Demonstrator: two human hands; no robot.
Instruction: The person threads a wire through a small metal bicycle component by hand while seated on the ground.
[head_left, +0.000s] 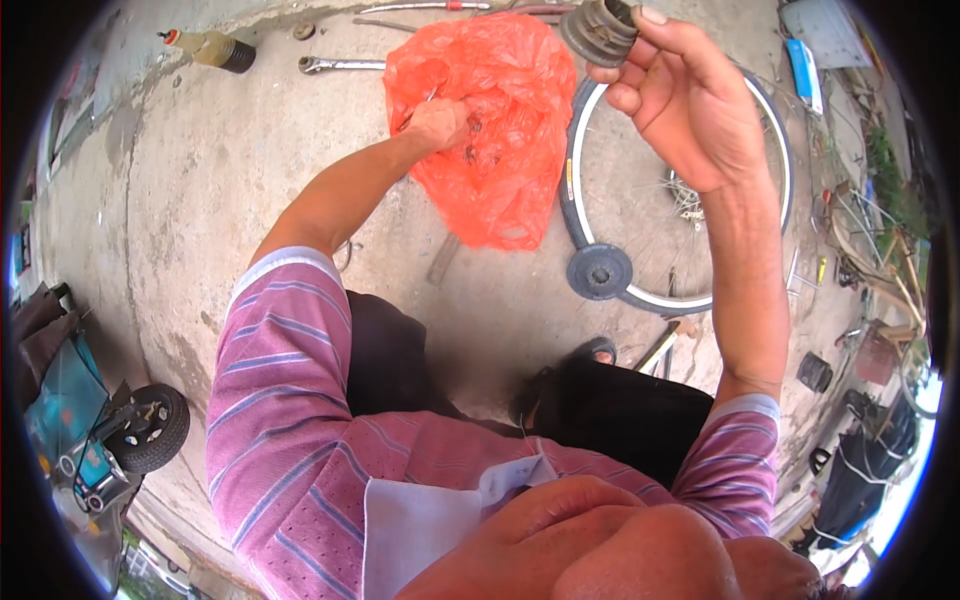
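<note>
Right hand [700,115] raised, fingers clamped on a dark-grey ridged hollow cylindrical part [598,35]. Left hand [438,124] at the crumpled translucent red plastic bag [500,65] on grey concrete floor [210,170]; its fingers partly hidden, can't tell if grasping.

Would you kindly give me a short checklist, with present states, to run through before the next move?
1. Right hand has a grip on the ribbed cylindrical part: ok, thumb and fingers hold it raised.
2. Left hand is at the red plastic bag: ok.
3. What the left hand holds there: cannot tell, its fingers are largely hidden.
4. Wheel is clear of other things: not ok, a dark round disc overlaps its near-left rim.
5. Wrench is in sight: ok, it lies left of the bag.
</note>
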